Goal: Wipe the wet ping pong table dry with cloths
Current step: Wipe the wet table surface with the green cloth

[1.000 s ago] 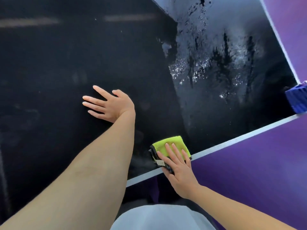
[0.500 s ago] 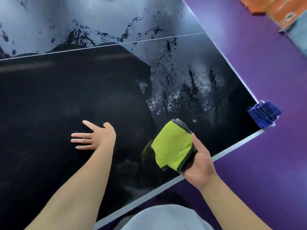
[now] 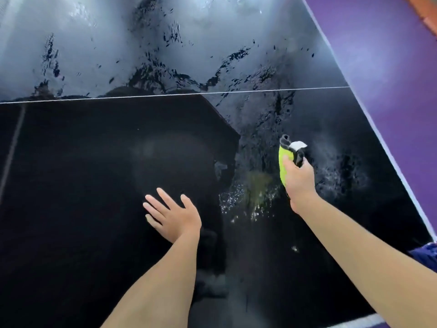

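Ping pong table (image 3: 82, 162) fills my view, water pooled from 10 to 2 o'clock. My right hand (image 3: 298, 181) grips the folded yellow-green cloth (image 3: 283, 166) above the droplets at 3 o'clock — my left hand (image 3: 173, 217) lies flat, fingers spread, near centre. Blue cloth (image 3: 425, 255) at 4 o'clock.

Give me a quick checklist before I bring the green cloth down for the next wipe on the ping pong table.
1. Cloth held: ok, the right hand grips the green cloth.
2. Cloth on the surface: not ok, it appears raised above the table.
3. Water left to wipe: ok as a target, droplets glisten beside the cloth.
4. Left hand out of the wiping path: ok, open, off to the left of the droplets.
5. Spare blue cloth within reach: cannot tell, only a corner shows.
6. Far half beyond the white line: not ok, wet.
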`<state>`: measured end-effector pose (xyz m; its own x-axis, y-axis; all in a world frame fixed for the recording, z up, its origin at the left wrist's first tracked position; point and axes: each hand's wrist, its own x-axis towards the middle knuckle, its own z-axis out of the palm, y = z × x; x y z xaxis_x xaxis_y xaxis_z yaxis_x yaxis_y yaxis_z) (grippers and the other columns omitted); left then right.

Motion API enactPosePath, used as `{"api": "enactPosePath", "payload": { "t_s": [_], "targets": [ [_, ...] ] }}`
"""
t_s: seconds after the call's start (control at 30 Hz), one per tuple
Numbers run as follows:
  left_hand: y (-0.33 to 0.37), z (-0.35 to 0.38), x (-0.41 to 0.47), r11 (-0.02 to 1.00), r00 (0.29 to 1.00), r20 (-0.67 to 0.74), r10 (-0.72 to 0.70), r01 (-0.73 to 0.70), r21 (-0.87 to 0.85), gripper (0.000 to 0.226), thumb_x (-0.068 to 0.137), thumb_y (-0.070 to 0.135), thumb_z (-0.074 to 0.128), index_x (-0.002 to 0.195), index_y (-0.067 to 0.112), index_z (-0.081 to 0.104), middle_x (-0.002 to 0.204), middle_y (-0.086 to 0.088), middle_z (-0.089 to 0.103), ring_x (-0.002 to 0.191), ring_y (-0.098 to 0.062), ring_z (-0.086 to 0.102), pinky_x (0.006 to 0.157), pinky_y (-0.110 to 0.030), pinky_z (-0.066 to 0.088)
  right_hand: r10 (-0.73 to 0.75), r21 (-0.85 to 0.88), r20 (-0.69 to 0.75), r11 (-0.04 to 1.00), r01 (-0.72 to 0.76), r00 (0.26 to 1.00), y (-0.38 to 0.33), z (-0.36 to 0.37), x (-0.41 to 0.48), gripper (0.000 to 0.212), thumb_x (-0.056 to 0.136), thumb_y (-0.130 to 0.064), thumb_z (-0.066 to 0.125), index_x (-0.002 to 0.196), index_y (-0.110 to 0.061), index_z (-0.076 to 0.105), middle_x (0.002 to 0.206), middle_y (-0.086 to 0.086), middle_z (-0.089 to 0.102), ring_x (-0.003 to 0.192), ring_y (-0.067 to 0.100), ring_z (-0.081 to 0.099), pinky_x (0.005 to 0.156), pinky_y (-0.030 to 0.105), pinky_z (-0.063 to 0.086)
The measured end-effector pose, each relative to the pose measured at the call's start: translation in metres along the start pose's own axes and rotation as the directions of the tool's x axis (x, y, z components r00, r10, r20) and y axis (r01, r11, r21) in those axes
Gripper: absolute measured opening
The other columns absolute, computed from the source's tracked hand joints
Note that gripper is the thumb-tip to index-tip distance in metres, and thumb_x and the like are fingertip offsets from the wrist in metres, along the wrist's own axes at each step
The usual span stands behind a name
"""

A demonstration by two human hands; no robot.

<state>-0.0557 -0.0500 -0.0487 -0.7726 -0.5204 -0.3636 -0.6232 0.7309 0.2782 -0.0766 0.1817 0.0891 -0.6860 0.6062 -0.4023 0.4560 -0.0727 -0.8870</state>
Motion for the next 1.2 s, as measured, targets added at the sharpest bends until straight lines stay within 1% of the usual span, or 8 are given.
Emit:
{"api": "enactPosePath", "payload": {
  "t_s": [0.07, 0.13, 0.23, 0.33, 0.57, 0.87, 1.0, 1.2],
  "targets": [
    [0.002, 0.013, 0.002, 0.999, 0.995, -0.093, -0.025, 0.029, 0.041, 0.071, 0.1, 0.053, 0.021, 0.162, 0.022, 0.005, 0.169, -0.013, 0.002, 0.155, -0.029, -0.002, 0.124, -0.05, 0.006, -0.285, -0.201, -0.019, 0.94, 0.275, 0.958, -0.006, 0.021, 0.054, 0.012, 0.101, -0.027, 0.052, 0.108, -0.026, 0.062, 0.085, -0.008, 0.054, 0.077, 0.015, 0.051, 0.074, 0.032, 0.042],
    [0.005, 0.022, 0.009, 0.995, 0.985, -0.168, -0.035, 0.05, 0.086, 0.074, 0.096, 0.054, 0.02, 0.162, 0.022, 0.01, 0.168, -0.013, 0.008, 0.155, -0.029, 0.003, 0.123, -0.05, 0.01, -0.476, -0.418, 0.057, 0.787, 0.454, 0.878, 0.001, 0.054, 0.111, 0.023, 0.097, -0.028, 0.053, 0.117, -0.02, 0.063, 0.114, -0.001, 0.062, 0.111, 0.026, 0.056, 0.096, 0.039, 0.045],
    [0.006, 0.027, 0.008, 0.995, 0.976, -0.213, -0.036, 0.055, 0.085, 0.075, 0.094, 0.054, 0.024, 0.161, 0.023, 0.014, 0.168, -0.013, 0.011, 0.155, -0.029, 0.007, 0.123, -0.051, 0.013, -0.305, -0.71, 0.42, 0.478, 0.518, 0.855, 0.029, 0.118, 0.167, 0.054, 0.097, -0.045, 0.042, 0.146, -0.023, 0.046, 0.157, 0.006, 0.039, 0.148, 0.031, 0.027, 0.118, 0.051, 0.019],
    [0.003, 0.032, 0.01, 0.994, 0.966, -0.259, -0.027, 0.054, 0.096, 0.075, 0.093, 0.053, 0.027, 0.161, 0.022, 0.018, 0.168, -0.013, 0.013, 0.155, -0.029, 0.01, 0.122, -0.051, 0.015, -0.193, -0.829, 0.499, 0.177, 0.53, 0.845, 0.035, 0.171, 0.196, 0.063, 0.102, -0.05, 0.032, 0.159, -0.038, 0.006, 0.168, -0.007, -0.004, 0.155, 0.019, -0.008, 0.122, 0.049, -0.006],
    [0.004, 0.033, 0.011, 0.989, 0.958, -0.285, -0.013, 0.055, 0.138, 0.076, 0.092, 0.053, 0.028, 0.161, 0.021, 0.021, 0.167, -0.013, 0.015, 0.154, -0.03, 0.014, 0.121, -0.052, 0.017, -0.108, -0.698, 0.699, 0.115, 0.707, 0.707, -0.017, 0.258, 0.242, 0.062, 0.104, -0.051, 0.028, 0.159, -0.04, 0.002, 0.167, -0.01, -0.011, 0.153, 0.015, -0.016, 0.122, 0.049, -0.012],
    [0.003, 0.033, 0.013, 0.988, 0.964, -0.263, -0.026, 0.066, 0.142, 0.074, 0.095, 0.054, 0.025, 0.162, 0.024, 0.012, 0.168, -0.012, 0.008, 0.155, -0.029, 0.006, 0.123, -0.05, 0.013, -0.141, -0.544, 0.824, 0.074, 0.836, 0.549, 0.034, 0.182, 0.169, 0.062, 0.104, -0.046, 0.036, 0.157, -0.045, 0.006, 0.167, -0.015, -0.006, 0.153, 0.012, -0.015, 0.122, 0.045, -0.013],
    [0.005, 0.03, 0.014, 0.989, 0.974, -0.223, -0.045, 0.076, 0.131, 0.072, 0.097, 0.053, 0.023, 0.161, 0.026, 0.004, 0.169, -0.011, 0.003, 0.155, -0.029, 0.0, 0.124, -0.05, 0.009, -0.115, -0.531, 0.836, 0.073, 0.844, 0.536, 0.087, 0.114, 0.089, 0.064, 0.102, -0.048, 0.036, 0.158, -0.044, 0.003, 0.167, -0.015, -0.006, 0.153, 0.012, -0.017, 0.121, 0.045, -0.014],
    [0.006, 0.024, 0.013, 0.997, 0.984, -0.18, -0.015, 0.028, 0.067, 0.072, 0.098, 0.052, 0.022, 0.162, 0.023, 0.006, 0.168, -0.015, 0.003, 0.155, -0.032, -0.001, 0.124, -0.052, 0.005, -0.039, -0.617, 0.781, 0.104, 0.78, 0.623, 0.174, 0.012, -0.051, 0.069, 0.097, -0.052, 0.026, 0.157, -0.044, -0.007, 0.166, -0.015, -0.013, 0.151, 0.012, -0.024, 0.12, 0.045, -0.017]
  ]
}}
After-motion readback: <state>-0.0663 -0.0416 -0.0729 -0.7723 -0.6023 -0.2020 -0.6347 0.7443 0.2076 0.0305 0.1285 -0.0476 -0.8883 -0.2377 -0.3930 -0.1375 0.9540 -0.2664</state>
